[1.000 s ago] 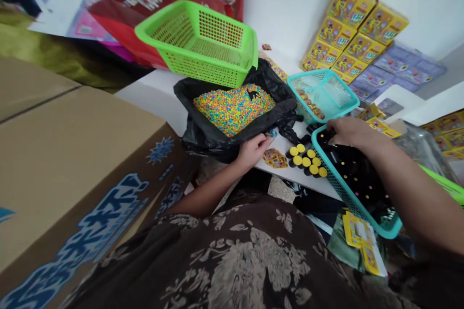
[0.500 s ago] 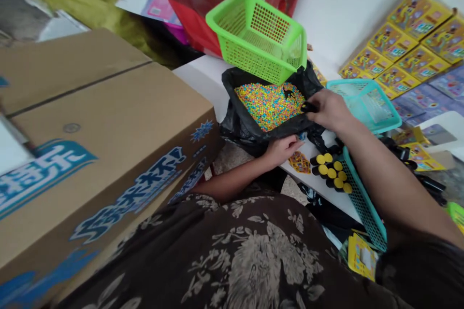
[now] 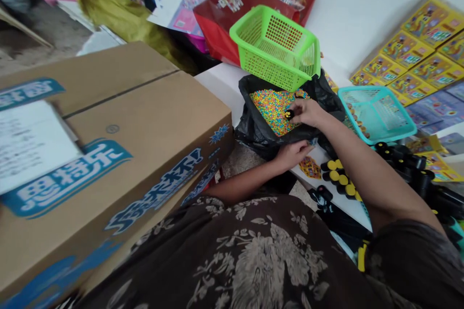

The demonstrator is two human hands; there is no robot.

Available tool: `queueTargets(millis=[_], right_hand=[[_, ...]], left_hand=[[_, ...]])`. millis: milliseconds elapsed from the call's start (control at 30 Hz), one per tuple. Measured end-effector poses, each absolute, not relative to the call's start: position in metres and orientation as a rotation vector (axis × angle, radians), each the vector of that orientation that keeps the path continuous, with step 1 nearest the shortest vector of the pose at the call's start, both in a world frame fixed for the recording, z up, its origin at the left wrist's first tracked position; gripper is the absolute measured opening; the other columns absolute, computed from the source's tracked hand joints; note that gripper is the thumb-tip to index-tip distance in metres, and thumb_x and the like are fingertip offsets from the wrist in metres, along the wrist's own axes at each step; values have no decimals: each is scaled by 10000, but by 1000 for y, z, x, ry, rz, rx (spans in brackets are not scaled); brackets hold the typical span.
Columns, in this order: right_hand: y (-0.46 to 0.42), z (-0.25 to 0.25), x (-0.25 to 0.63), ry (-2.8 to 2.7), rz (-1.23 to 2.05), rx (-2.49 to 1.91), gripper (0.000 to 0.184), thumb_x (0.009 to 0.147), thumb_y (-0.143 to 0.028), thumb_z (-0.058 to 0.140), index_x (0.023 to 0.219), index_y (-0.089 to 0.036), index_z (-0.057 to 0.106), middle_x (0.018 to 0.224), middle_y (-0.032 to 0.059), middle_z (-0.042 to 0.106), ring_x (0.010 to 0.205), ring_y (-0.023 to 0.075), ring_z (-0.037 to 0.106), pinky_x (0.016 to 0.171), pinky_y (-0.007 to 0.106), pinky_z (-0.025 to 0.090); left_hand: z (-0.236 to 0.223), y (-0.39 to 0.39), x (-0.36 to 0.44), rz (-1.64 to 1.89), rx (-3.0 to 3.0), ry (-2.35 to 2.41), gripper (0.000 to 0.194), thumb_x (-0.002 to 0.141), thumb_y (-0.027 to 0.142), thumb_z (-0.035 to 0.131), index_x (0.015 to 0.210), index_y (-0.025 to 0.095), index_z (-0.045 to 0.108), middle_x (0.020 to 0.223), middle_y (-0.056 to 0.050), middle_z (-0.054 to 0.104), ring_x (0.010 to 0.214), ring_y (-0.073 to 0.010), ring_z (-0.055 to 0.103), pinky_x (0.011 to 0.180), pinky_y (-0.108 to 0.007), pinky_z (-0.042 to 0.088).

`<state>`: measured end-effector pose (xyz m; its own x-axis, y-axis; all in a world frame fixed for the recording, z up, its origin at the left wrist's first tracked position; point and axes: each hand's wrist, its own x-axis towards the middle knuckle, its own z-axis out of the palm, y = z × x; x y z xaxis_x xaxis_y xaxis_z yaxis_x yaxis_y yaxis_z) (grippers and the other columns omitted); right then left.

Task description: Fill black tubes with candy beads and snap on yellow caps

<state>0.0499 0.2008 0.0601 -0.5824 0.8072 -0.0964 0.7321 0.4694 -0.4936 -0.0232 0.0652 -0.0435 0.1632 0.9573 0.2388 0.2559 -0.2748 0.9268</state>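
In my right hand (image 3: 307, 112) is a small black tube (image 3: 289, 114), gripped by the fingertips, its mouth showing some yellow. The hand is over a black plastic bag (image 3: 259, 133) full of small multicoloured candy balls (image 3: 270, 108). My left hand (image 3: 293, 154) rests by the bag's near side with its fingers closed together; a bit of blue shows at the fingertips, too small to make out. To the right, several black tubes with yellow ends (image 3: 334, 175) lie grouped on the white table (image 3: 357, 210), partly behind my right forearm.
A green basket (image 3: 279, 46) sits over the bag's far edge. A turquoise basket (image 3: 384, 113) stands right, near more black tubes (image 3: 409, 166). Yellow boxes (image 3: 416, 58) are stacked against the wall. A large cardboard box (image 3: 152, 120) fills the left; red bags (image 3: 221, 24) stand behind.
My right hand has moved left with the black tube, from the bag's right edge to above the candy. My left hand stays by the bag's near side. The whole view has shifted slightly.
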Motion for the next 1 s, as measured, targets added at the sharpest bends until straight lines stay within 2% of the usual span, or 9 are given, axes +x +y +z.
queueTargets(millis=[100, 233, 333, 433, 533, 633, 700, 800, 1000], right_hand=[[185, 68, 67, -2182, 1089, -1208, 462, 504, -336, 925, 807, -197, 605, 747, -30, 634, 709, 158, 603, 689, 301, 534], [148, 82, 98, -1977, 1024, -1146, 494, 557, -381, 953, 861, -224, 597, 795, -25, 649, 759, 178, 647, 704, 328, 590], [107, 91, 126, -1924, 907, -1170, 481, 625, -392, 962, 936, -245, 625, 854, -16, 674, 819, 199, 683, 732, 355, 623], [56, 97, 148, -1876, 829, -1218, 466, 684, -405, 960, 993, -251, 646, 910, 3, 689, 890, 218, 708, 787, 377, 632], [11, 97, 162, -1835, 833, -1267, 436, 737, -456, 934, 1005, -251, 658, 933, 10, 700, 894, 220, 713, 802, 387, 636], [-20, 93, 169, -1833, 787, -1361, 433, 732, -451, 945, 1012, -253, 681, 913, 15, 702, 923, 235, 706, 808, 386, 639], [-33, 91, 174, -1853, 711, -1428, 417, 724, -433, 955, 1002, -257, 699, 898, 19, 699, 948, 247, 701, 826, 392, 638], [-50, 86, 182, -1857, 622, -1470, 386, 740, -460, 946, 979, -258, 720, 887, 16, 700, 909, 231, 698, 828, 384, 632], [-100, 57, 198, -1538, 558, -1487, 448, 836, -530, 854, 1167, -263, 715, 971, 16, 737, 829, 194, 709, 733, 346, 619]], left_hand=[[-47, 54, -23, 1177, 1669, 1211, 384, 1031, 502, 543, 823, 200, 657, 741, 7, 613, 752, -156, 572, 781, -276, 490], [-64, 8, -24, 1456, 1851, 956, 383, 1043, 527, 507, 1006, 201, 704, 926, -93, 704, 880, -213, 644, 833, -356, 548], [-68, -18, -36, 1546, 1915, 762, 369, 1063, 489, 495, 908, 205, 673, 794, -61, 644, 757, -186, 609, 728, -337, 534], [-56, -20, -44, 1590, 1739, 895, 360, 1073, 465, 523, 844, 208, 627, 713, -9, 567, 674, -141, 561, 691, -297, 510], [-35, -13, -39, 1555, 1553, 845, 363, 1051, 571, 546, 1096, 232, 666, 881, -19, 638, 728, -126, 631, 664, -262, 529], [-13, -10, -25, 1441, 1515, 628, 508, 988, 649, 625, 1325, 269, 622, 1110, -45, 666, 892, -157, 715, 674, -260, 573], [0, -12, -15, 1339, 1531, 508, 504, 959, 601, 703, 1322, 259, 635, 1124, -44, 670, 896, -160, 721, 669, -260, 593], [8, -15, -1, 1243, 1512, 439, 401, 962, 509, 740, 1244, 234, 662, 1037, -24, 677, 779, -124, 692, 593, -233, 590], [-7, -14, 23, 1103, 1498, 437, 395, 994, 548, 678, 1254, 251, 675, 962, -15, 657, 707, -112, 681, 533, -224, 585]])
